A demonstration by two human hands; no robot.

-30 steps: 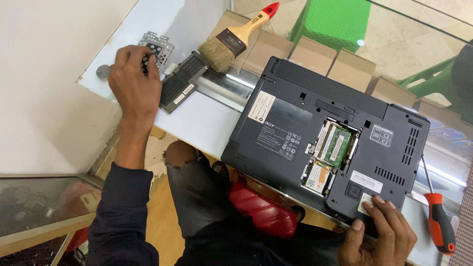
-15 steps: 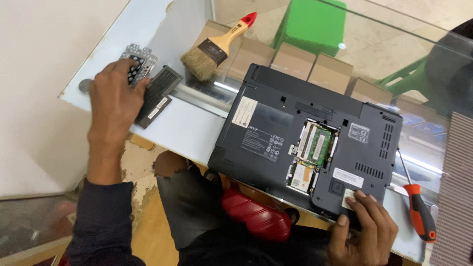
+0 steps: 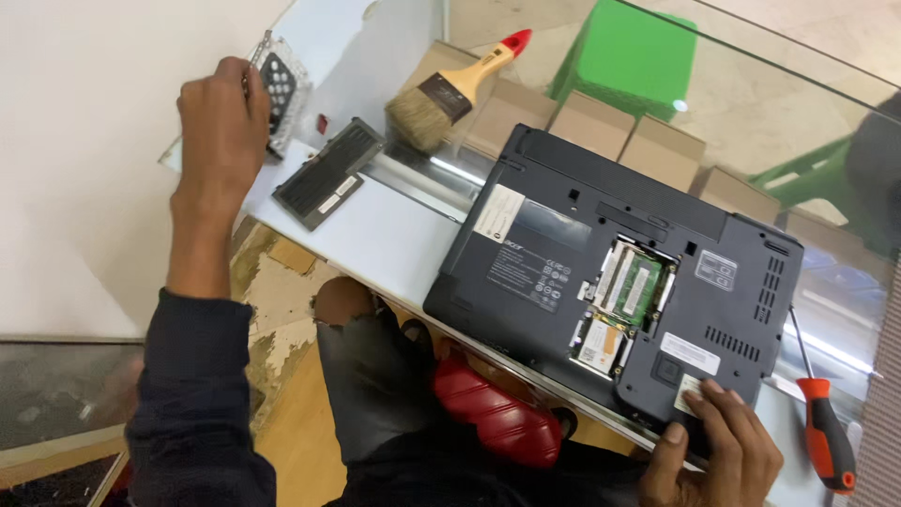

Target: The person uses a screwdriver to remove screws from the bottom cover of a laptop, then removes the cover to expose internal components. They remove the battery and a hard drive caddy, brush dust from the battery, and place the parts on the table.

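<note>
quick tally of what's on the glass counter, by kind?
Laptop, upside down: 1
Paintbrush: 1
Screwdriver: 1
Black cover panel: 1
Perforated metal caddy, at the left hand: 1
Total: 5

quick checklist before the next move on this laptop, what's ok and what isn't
1. Laptop bottom up on the glass counter: ok.
2. Memory bay open, green modules exposed: ok.
3. Right hand steadying the laptop's near corner: ok.
4. Left hand on the perforated metal bracket, away from the laptop: ok.
5. Screwdriver beside the right hand: ok.
6. All screws out: cannot tell.
</note>
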